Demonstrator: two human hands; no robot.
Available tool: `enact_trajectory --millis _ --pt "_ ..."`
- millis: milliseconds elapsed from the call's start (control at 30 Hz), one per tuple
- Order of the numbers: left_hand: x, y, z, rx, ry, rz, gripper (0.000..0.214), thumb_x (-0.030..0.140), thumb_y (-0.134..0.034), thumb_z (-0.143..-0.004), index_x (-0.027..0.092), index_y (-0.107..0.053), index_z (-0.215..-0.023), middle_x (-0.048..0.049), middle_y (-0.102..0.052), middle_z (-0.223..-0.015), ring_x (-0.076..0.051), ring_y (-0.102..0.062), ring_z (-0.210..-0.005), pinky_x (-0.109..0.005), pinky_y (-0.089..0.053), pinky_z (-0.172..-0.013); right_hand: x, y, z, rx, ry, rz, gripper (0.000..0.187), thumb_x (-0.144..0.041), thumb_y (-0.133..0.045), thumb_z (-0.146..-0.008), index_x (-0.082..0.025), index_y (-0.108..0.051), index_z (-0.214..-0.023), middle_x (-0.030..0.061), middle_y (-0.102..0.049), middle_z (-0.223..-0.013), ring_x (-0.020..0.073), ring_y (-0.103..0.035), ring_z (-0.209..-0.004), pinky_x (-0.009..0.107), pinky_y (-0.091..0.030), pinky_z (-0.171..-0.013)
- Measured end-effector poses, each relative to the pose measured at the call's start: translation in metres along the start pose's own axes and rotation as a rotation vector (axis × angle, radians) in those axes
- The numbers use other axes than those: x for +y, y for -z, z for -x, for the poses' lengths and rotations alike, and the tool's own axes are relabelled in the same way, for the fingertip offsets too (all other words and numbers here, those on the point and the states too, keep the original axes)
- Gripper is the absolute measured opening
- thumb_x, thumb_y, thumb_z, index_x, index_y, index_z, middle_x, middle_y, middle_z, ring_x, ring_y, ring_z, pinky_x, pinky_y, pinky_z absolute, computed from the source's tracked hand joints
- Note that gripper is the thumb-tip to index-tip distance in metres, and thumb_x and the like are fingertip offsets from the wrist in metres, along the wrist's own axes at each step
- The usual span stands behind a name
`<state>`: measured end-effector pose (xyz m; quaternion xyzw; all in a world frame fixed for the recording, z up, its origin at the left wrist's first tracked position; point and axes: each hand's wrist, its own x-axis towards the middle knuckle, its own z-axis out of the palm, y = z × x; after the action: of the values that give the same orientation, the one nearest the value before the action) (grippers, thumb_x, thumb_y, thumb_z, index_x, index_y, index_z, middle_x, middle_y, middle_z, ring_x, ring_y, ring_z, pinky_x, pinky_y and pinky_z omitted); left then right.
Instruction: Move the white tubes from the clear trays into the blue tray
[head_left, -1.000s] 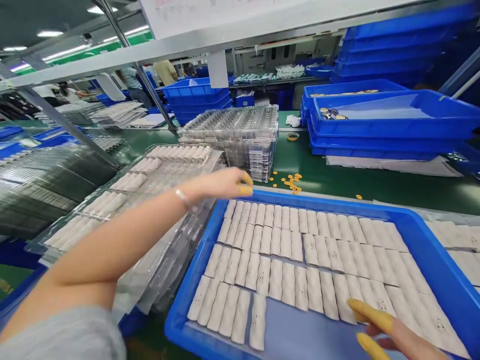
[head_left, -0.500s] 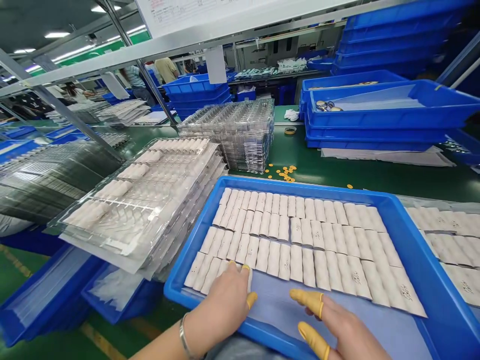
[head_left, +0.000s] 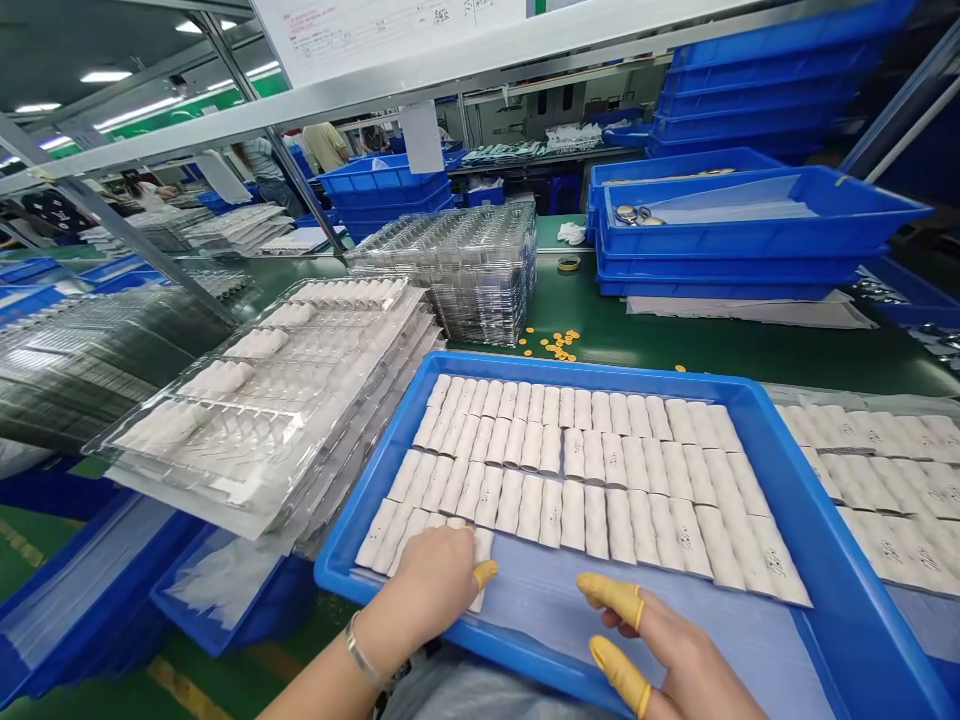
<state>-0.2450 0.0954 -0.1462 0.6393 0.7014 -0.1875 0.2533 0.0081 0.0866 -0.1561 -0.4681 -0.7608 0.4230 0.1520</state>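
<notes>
A blue tray (head_left: 757, 400) lies in front of me, lined with a pale blue sheet (head_left: 675, 610). White, soft-looking wrapped strips (head_left: 551, 515) lie side by side in rows on it, some with dark printed marks. My left hand (head_left: 439, 570), a bracelet at its wrist, curls down over the front-left row. Its thumb, in a yellow finger cot, rests against the end strip (head_left: 480, 550); its fingertips are hidden. My right hand (head_left: 660, 640) hovers over the bare sheet, yellow-cotted thumb and finger apart, with nothing between them.
Stacked clear plastic trays (head_left: 262, 400) holding white strips stand left, with another clear stack (head_left: 465, 260) behind. Yellow finger cots (head_left: 559, 345) lie scattered on the green table (head_left: 622, 340). Blue bins (head_left: 720, 230) stand back right. More white strips (head_left: 885, 490) lie right. A metal shelf (head_left: 450, 85) crosses above.
The view has shifted slightly, so the scene sits further left. My left hand has moved a little left along the front row, uncovering the end strip. My right hand stays open.
</notes>
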Motion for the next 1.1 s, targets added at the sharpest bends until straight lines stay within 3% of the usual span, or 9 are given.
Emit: enact_trajectory --millis 333,600,867,1100 --pt "0.015 -0.007 -0.013 -0.002 -0.015 -0.042 0.036 0.046 -0.058 -0.087 0.014 -0.064 -0.103 -0.0081 -0.068 -0.102 -0.023 -0.063 -0.098 -0.044 -0.051 -0.084 -0.001 -0.006 -0.003 0.009 -0.009 -0.026 0.034 -0.032 -0.056 -0.091 -0.021 -0.064 -0.123 0.0092 -0.068 -0.117 0.0311 -0.066 -0.101 0.041 -0.056 -0.088" --pt "0.002 -0.001 -0.008 0.058 0.028 -0.053 0.029 0.039 -0.051 -0.094 0.014 -0.064 -0.1 -0.0068 -0.068 -0.098 -0.02 -0.065 -0.09 -0.041 -0.053 -0.08 -0.005 -0.007 -0.01 0.01 -0.027 0.01 0.034 -0.033 -0.053 -0.093 -0.02 -0.064 -0.123 0.0099 -0.069 -0.113 0.03 -0.066 -0.098 0.041 -0.056 -0.087" --pt "0.003 0.001 -0.015 0.021 0.033 -0.045 0.035 0.046 -0.057 -0.088 0.014 -0.065 -0.099 -0.0082 -0.067 -0.103 -0.022 -0.063 -0.098 -0.043 -0.051 -0.085 -0.01 -0.009 -0.011 0.011 -0.019 0.016 0.033 -0.03 -0.053 -0.092 -0.022 -0.063 -0.122 0.0079 -0.07 -0.112 0.0272 -0.067 -0.096 0.038 -0.056 -0.085" --pt "0.006 -0.005 -0.021 0.0 0.048 0.078 0.026 0.038 -0.062 -0.086 0.013 -0.065 -0.096 -0.0086 -0.066 -0.107 -0.024 -0.06 -0.104 -0.046 -0.048 -0.09 -0.01 -0.011 -0.01 0.021 -0.022 -0.014 0.031 -0.029 -0.053 -0.092 -0.023 -0.063 -0.121 0.008 -0.07 -0.109 0.0276 -0.067 -0.094 0.039 -0.056 -0.083"
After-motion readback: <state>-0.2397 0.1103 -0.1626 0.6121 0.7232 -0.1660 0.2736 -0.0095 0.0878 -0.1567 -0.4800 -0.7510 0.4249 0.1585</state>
